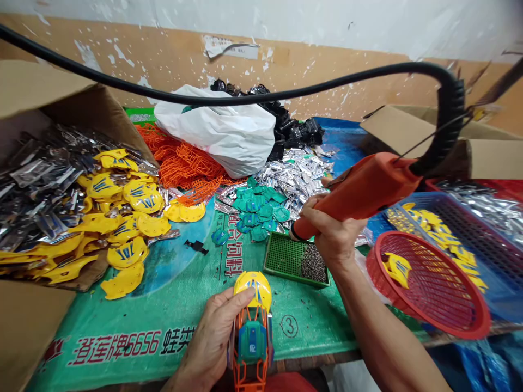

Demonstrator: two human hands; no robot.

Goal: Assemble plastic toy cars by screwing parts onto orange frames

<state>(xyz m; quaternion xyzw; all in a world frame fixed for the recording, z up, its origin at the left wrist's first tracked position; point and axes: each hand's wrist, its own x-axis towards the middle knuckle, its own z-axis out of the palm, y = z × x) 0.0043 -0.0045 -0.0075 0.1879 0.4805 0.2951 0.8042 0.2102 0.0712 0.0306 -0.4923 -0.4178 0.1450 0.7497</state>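
Observation:
My left hand (214,326) holds a toy-like assembly (252,340) at the table's front edge, its thumb pressing on the yellow round part (253,286) at the top. The assembly has an orange frame and a green centre piece. Wrapped round an orange power screwdriver (363,190) is my right hand (333,234), raised at right of centre. The tool's tip points down to the left, over the back edge of a small green tray (284,261), apart from the assembly. Small dark screws (314,264) lie in the tray's right end.
Yellow parts (126,234) and silver pieces spill from a cardboard box (102,109) at left. Green parts (261,207), orange frames (183,158) and a white bag (229,130) lie behind. A red basket (429,283) stands at right; a black cable (245,99) crosses above.

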